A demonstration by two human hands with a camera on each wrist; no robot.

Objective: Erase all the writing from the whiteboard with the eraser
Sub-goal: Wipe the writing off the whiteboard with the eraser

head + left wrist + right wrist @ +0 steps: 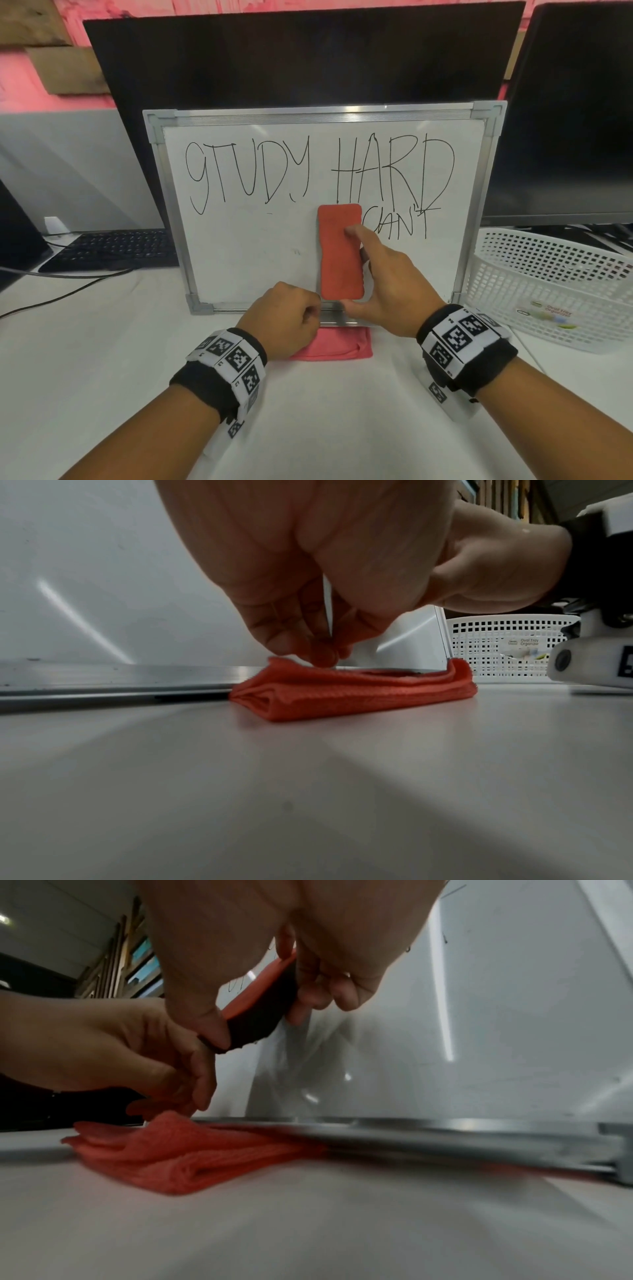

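Observation:
A metal-framed whiteboard leans against a dark monitor, with "STUDY HARD" in black across its top and "CAN'T" at mid right. The red eraser stands upright against the board's lower middle, just left of "CAN'T". My right hand grips the eraser, thumb at its lower end and fingers along its right side and top. My left hand sits at the board's bottom edge, its curled fingertips pinching the frame right above a folded red cloth.
The folded red cloth lies under the board's bottom edge on the white table. A white perforated basket stands at the right. A black keyboard and cables lie at the left. A second monitor is at the far right.

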